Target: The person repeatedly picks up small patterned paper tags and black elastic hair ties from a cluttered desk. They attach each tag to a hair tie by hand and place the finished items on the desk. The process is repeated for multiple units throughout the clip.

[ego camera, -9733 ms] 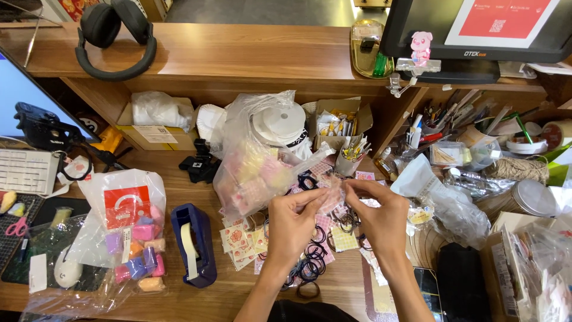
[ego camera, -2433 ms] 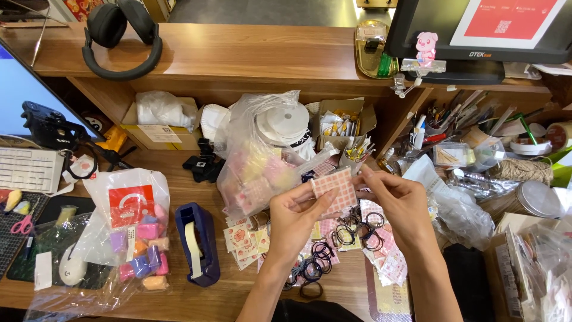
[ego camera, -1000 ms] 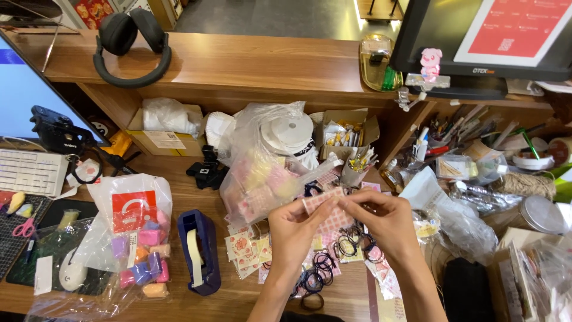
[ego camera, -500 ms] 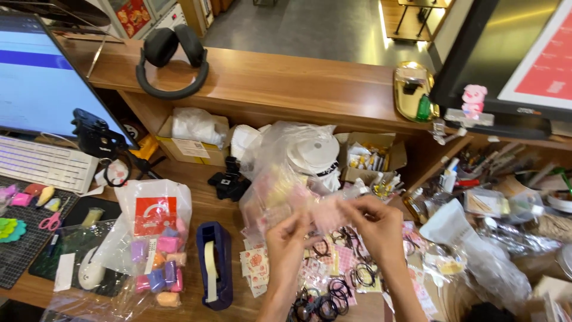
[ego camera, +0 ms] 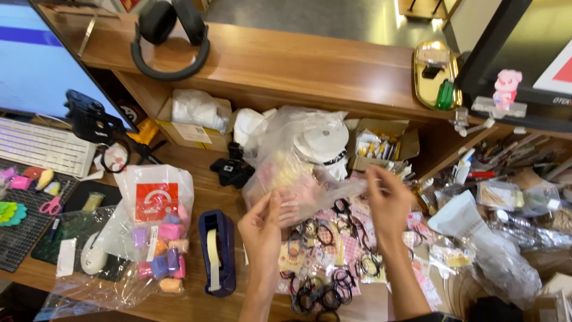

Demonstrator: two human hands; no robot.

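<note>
My left hand (ego camera: 263, 225) and my right hand (ego camera: 386, 204) are raised over the wooden desk (ego camera: 196, 197), each pinching an edge of a clear plastic bag (ego camera: 292, 170). The bag holds pale pink and yellow items and is stretched between the hands. Below the hands lie several black hair ties on pink patterned cards (ego camera: 333, 271), spread over the desk. No card shows in either hand.
A navy tape dispenser (ego camera: 215, 253) stands left of my left hand. Further left lie a bag with a red label and pastel pieces (ego camera: 158, 223), a white mouse (ego camera: 94, 259) and a keyboard (ego camera: 36, 146). Headphones (ego camera: 170, 36) and a gold tray (ego camera: 435, 71) sit on the shelf.
The pink checked card held up earlier is gone from my hands. Both hands have risen to the clear bag and spread its edge. The view has shifted left and closer.
</note>
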